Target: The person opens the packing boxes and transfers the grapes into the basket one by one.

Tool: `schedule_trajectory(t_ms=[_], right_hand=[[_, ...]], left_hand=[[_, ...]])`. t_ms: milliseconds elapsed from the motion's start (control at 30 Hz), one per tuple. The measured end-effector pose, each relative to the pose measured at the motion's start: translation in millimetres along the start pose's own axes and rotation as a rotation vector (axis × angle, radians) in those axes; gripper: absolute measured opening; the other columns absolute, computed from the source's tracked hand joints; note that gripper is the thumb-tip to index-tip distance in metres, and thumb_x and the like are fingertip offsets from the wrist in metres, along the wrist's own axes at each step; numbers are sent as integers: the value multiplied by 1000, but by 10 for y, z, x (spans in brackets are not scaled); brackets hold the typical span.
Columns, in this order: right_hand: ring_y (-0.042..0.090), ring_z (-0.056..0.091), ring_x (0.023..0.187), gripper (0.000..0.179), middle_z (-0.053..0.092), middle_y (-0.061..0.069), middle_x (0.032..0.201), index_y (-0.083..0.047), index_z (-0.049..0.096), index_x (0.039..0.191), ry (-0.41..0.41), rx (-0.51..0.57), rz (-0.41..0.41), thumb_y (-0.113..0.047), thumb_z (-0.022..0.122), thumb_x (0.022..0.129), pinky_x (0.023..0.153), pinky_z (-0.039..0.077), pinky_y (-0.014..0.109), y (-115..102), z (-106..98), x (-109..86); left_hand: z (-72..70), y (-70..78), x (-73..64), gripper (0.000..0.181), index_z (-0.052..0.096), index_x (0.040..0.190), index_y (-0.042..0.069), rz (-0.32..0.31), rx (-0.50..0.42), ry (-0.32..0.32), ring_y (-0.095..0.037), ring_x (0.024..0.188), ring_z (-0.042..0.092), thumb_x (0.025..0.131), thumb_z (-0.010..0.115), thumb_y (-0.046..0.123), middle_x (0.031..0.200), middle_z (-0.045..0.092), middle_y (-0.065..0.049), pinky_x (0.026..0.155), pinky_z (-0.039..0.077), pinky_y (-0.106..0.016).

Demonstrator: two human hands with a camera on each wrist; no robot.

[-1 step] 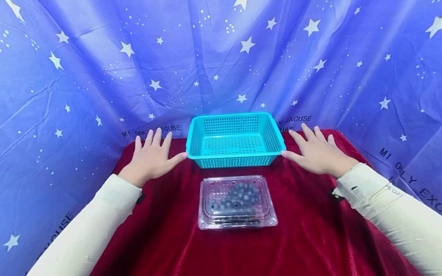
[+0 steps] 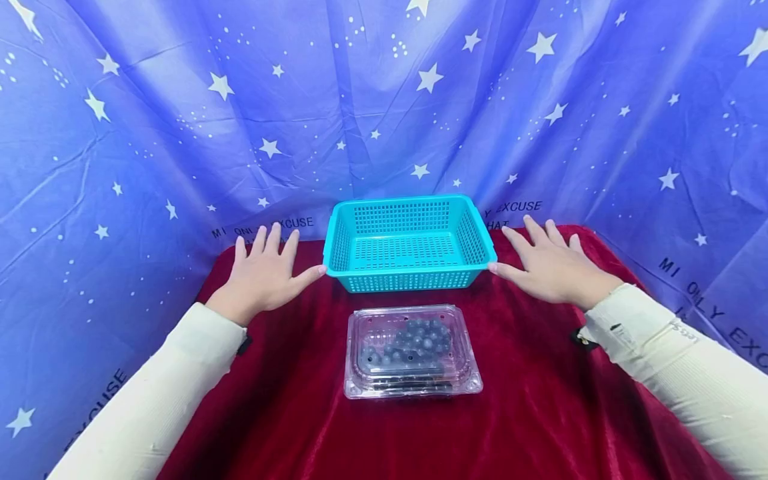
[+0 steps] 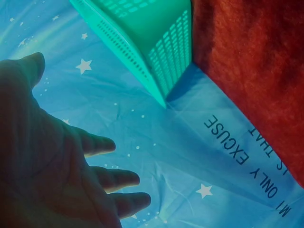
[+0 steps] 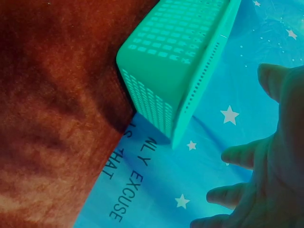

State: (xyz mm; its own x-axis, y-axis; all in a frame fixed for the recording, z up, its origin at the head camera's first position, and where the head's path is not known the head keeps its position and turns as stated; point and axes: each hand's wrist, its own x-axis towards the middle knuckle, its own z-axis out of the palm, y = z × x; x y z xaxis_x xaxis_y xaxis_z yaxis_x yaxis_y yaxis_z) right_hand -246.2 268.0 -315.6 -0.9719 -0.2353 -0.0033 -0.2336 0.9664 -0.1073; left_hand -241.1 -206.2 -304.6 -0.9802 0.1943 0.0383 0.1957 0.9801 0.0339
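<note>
A turquoise plastic basket [image 2: 408, 281] with perforated walls stands at the back of the table, nothing inside it. My left hand [image 2: 261, 277] is spread beside its left end, thumb tip right at the near left corner in the head view. On the other side my right hand [image 2: 549, 267] is spread the same way, its thumb tip at the near right corner. Both wrist views show a gap between the hands and the basket. In front of the basket lies a lidded clear plastic box [image 2: 414, 385], with dark round blueberries [image 2: 426, 340] visible through its lid.
Dark red velvet cloth [image 2: 288, 413] covers the table. Behind it and at both sides hangs a blue curtain [image 2: 336, 80] with white stars and black lettering, close to the basket's far side.
</note>
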Motion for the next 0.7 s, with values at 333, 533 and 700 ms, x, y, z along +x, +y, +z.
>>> schedule_trajectory(t_ms=[333,533,700], right_hand=[[65,4,150,101,6,31,169,-15,18,166,-1,39,-10,-82,37,94,106,4,88,3,87,-26],[65,5,150,99,8,31,169,-14,20,166,-2,81,-14,-80,41,95,107,4,87,5,166,-60],[65,5,150,97,9,31,169,-13,21,166,7,119,-23,-77,44,96,107,5,87,8,218,-90]], left_hand=[[120,29,24,106,22,165,11,24,-12,19,-51,157,8,91,27,87,169,14,-28,121,-1,-73],[176,113,18,105,22,165,11,44,-15,22,-49,158,11,92,27,86,170,15,-26,123,1,-71],[205,206,-7,105,23,165,12,73,-28,23,-44,159,10,92,28,86,171,17,-23,124,2,-70]])
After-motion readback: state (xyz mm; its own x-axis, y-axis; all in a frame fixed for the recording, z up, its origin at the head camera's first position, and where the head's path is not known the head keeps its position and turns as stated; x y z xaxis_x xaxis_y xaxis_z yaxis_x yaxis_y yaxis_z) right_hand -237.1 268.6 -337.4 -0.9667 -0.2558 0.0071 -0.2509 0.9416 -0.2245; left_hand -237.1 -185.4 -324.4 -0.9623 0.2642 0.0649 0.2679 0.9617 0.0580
